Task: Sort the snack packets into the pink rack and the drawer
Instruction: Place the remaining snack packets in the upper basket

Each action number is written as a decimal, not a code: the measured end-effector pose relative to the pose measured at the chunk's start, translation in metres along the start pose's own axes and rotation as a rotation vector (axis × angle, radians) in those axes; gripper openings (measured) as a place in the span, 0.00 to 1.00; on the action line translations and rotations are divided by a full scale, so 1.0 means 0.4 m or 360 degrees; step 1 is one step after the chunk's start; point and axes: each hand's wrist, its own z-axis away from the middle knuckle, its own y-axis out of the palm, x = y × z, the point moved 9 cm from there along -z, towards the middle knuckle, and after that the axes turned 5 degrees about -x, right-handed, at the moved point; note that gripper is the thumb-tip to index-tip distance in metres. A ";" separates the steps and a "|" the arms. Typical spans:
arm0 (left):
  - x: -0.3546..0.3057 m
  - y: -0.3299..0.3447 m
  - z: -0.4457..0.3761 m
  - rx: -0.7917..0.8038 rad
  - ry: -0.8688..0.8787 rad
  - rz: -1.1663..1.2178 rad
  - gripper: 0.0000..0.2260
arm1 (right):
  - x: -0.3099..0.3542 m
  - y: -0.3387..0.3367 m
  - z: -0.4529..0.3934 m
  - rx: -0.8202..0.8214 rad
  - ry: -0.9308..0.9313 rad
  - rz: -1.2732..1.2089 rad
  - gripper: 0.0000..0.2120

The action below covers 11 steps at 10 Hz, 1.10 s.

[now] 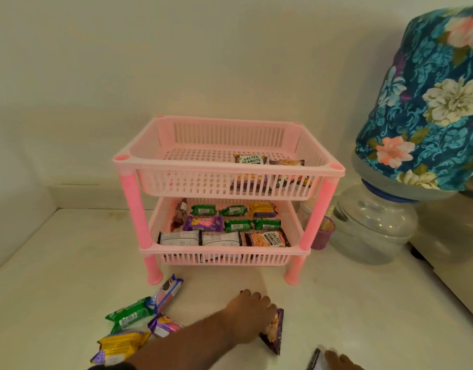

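Observation:
The pink rack (227, 164) stands on the white counter against the wall. Its top basket holds two peanut packets (250, 159) at the right. The lower basket (224, 253) is filled with several green, purple, yellow and white packets. In front of the rack my left hand (250, 313) reaches across and grips a dark peanut packet (274, 331) lying on the counter. Left of my arm lie a green packet (128, 315), a blue-pink biscuit packet (167, 292), a purple packet (163, 325) and a yellow packet (120, 345). My right hand (339, 360) shows only partly at the bottom edge, beside a blurred dark-edged packet (314, 359).
An upturned water bottle (374, 222) with a floral cloth cover (430, 102) stands right of the rack. A small purple cup (323, 233) sits between them. The counter's right edge drops off near a grey appliance (449, 249).

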 end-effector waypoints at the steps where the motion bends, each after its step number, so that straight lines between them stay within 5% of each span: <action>1: -0.003 -0.018 0.016 -0.0017 0.0024 0.0001 0.22 | -0.160 0.094 -0.011 0.0029 -0.0011 -0.0074 0.35; 2: 0.006 -0.097 0.043 -0.0056 0.0005 0.0066 0.22 | 0.083 0.086 0.043 -0.0190 -0.0312 -0.0047 0.31; 3: 0.022 -0.188 0.065 -0.0143 -0.0059 0.0145 0.23 | 0.090 -0.010 0.036 -0.0078 -0.0438 0.0103 0.29; 4: 0.052 -0.373 0.113 -0.0311 -0.0218 0.0323 0.24 | 0.081 -0.409 0.049 -0.0509 -0.0360 -0.0280 0.19; 6: 0.150 -0.712 0.243 -0.0584 -0.0508 0.0448 0.21 | 0.262 -0.646 0.208 -0.0180 -0.0701 -0.0167 0.33; 8: 0.345 -0.952 0.326 -0.0878 -0.0816 0.0407 0.16 | 0.435 -0.955 0.253 -0.0432 -0.0901 -0.0460 0.27; 10: 0.630 -1.036 0.344 -0.1017 -0.1351 0.0130 0.16 | 0.637 -1.143 0.167 -0.1054 -0.0792 -0.0809 0.11; 11: 0.702 -1.001 0.324 -0.0934 -0.1504 0.0102 0.15 | 0.715 -1.138 0.103 -0.1097 -0.0705 -0.0887 0.11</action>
